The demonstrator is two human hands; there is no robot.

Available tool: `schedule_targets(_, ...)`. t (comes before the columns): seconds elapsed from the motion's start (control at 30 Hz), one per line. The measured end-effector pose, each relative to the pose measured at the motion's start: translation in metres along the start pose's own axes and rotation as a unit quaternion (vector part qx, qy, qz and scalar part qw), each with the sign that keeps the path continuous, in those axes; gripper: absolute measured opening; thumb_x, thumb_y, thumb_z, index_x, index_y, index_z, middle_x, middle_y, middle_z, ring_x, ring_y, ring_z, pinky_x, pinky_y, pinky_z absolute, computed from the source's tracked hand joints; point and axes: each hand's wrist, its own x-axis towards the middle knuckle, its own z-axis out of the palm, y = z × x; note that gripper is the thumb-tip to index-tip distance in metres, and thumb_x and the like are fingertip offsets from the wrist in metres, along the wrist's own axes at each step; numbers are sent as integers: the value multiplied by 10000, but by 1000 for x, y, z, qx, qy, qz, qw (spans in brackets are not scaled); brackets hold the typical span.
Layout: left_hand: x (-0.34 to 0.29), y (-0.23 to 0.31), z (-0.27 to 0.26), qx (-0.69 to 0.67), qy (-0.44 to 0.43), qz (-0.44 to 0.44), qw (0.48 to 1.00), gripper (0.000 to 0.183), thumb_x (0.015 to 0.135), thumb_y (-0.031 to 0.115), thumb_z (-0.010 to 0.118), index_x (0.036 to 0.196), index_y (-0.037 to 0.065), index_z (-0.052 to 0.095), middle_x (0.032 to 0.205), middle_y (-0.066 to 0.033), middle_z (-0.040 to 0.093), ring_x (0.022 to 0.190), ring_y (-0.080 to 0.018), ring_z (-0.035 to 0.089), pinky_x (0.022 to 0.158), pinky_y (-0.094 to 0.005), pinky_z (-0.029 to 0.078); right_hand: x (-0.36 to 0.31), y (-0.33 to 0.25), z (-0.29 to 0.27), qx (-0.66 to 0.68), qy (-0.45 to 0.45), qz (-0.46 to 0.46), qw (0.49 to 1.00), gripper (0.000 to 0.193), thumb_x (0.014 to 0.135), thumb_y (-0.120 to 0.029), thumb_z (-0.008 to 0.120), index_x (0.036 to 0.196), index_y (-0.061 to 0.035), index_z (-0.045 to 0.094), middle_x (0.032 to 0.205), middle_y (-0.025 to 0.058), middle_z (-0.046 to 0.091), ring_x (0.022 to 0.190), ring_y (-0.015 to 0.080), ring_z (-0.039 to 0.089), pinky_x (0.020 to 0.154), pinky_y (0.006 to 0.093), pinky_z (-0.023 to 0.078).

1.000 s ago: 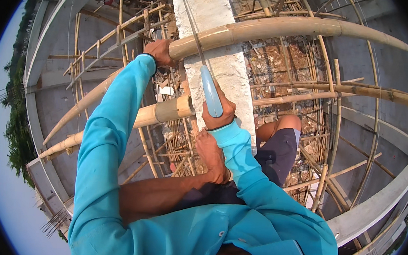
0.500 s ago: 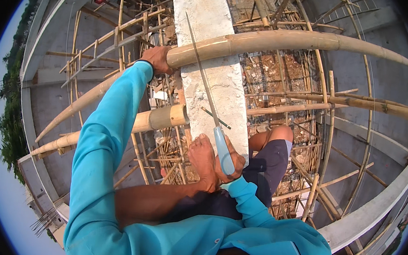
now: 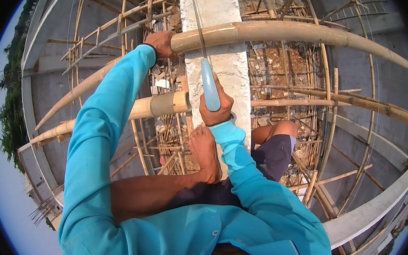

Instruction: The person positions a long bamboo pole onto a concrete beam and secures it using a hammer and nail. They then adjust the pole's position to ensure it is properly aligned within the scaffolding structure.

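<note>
A thick bamboo pole [image 3: 278,32] lies across the pale concrete beam [image 3: 236,79], running far off to the right. My left hand [image 3: 161,45] is closed around its left end, just past the beam's edge. In my right hand [image 3: 221,108] is a handsaw [image 3: 209,82], gripped by its light blue handle. Its long thin blade points away from me and crosses the pole close to my left hand; whether the teeth have cut in cannot be made out. Left of the beam, a second bamboo pole [image 3: 160,106] ends in an open hollow end.
My bare foot [image 3: 204,149] rests by the beam's left edge. Below stands a scaffold of bamboo poles [image 3: 331,123] above rubble-strewn ground [image 3: 273,68]. Grey concrete walls and a curved concrete ledge [image 3: 375,208] surround it. More bamboo crosses on the right.
My right hand has pushed the saw forward, away from me, along the beam. My left hand keeps its hold on the pole. The dark pencil on the beam is now hidden.
</note>
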Motion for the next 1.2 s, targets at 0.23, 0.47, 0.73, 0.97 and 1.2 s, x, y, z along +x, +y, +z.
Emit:
schedule_targets(0.23,-6,-18,16,2,26,-21,999,609,558,330,833,1094,86,679,999,-187,737,955,-417,694,844,-497,550,-92,19,-25,23,-2,-4,1000,599,890,-55,736,1440,46,521,1179,241,707,991,338,742,854,375,597)
schedule_targets(0.47,-27,-12,62,25,260,10,965,798,658,311,871,1355,139,522,1149,-184,648,1046,-407,662,862,-511,524,-20,16,2,-2,59,-81,995,693,769,14,682,1446,34,529,1044,279,720,841,390,747,738,408,593)
schedule_targets(0.73,-19,-10,30,81,122,-22,989,592,676,229,800,1178,55,540,998,-235,680,950,-445,679,814,-534,532,-17,6,11,20,64,-79,995,730,742,5,708,1440,76,508,1062,305,709,858,423,740,737,435,599)
schedule_targets(0.97,-13,-22,23,27,77,20,996,623,598,347,844,1113,89,607,957,-229,711,925,-457,677,828,-527,534,-17,-4,5,6,44,-56,997,722,755,-12,722,1437,84,506,1050,306,710,848,433,736,730,430,597)
schedule_targets(1.2,-14,-23,26,14,65,-15,998,649,565,340,856,1123,95,631,988,-212,730,925,-447,692,816,-516,551,-65,-26,-34,12,17,-7,1000,624,831,-16,689,1427,67,524,1077,254,734,897,361,760,814,416,606)
